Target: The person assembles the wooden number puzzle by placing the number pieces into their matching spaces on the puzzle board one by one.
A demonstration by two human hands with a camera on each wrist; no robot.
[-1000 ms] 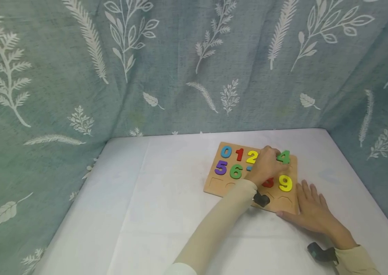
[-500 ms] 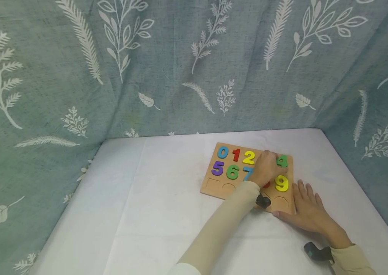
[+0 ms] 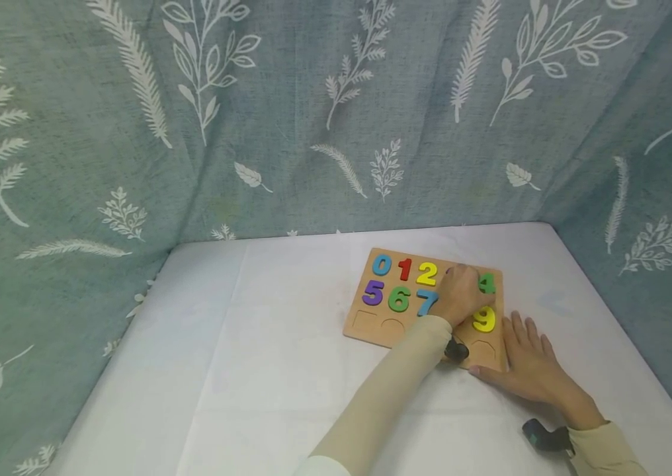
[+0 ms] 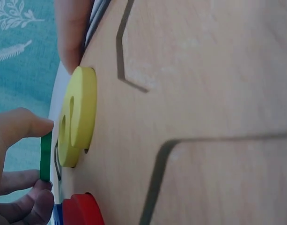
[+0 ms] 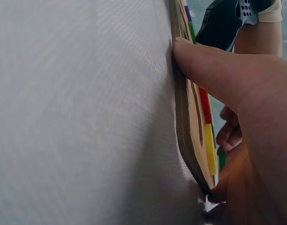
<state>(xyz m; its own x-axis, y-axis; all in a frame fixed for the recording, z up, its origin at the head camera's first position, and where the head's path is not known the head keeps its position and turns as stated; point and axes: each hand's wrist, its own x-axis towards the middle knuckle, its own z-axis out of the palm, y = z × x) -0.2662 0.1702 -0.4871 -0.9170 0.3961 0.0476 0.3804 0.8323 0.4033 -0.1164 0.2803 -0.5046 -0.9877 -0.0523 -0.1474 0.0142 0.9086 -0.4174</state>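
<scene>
In the head view my left hand (image 3: pixel 460 294) reaches over the upper right of a wooden number puzzle board (image 3: pixel 366 326). It pinches a green number 4 (image 3: pixel 487 283); in the left wrist view the green piece (image 4: pixel 46 157) stands edge-on between thumb and fingers. Below it sits the yellow 9 (image 3: pixel 484 318), and the red 8 (image 4: pixel 82 209) shows in the left wrist view. The hand hides most of the piece after the yellow 2 (image 3: pixel 427 274). My right hand (image 3: pixel 532 370) lies with straight fingers along the board's right corner, its thumb touching the front edge (image 5: pixel 181 108).
Blue 0 (image 3: pixel 381 264), red 1 (image 3: pixel 405 269), purple 5 (image 3: pixel 373 292), green 6 (image 3: pixel 399 299) and blue 7 (image 3: pixel 427 301) sit on the board. A white cloth (image 3: pixel 264 370) covers the table. Leaf-patterned curtain (image 3: pixel 288 119) hangs behind and at the sides.
My left hand has moved slightly right and down over the board with the green 4, uncovering the blue 7 and covering the red 8. The right hand stays against the board. The head view shifted slightly.
</scene>
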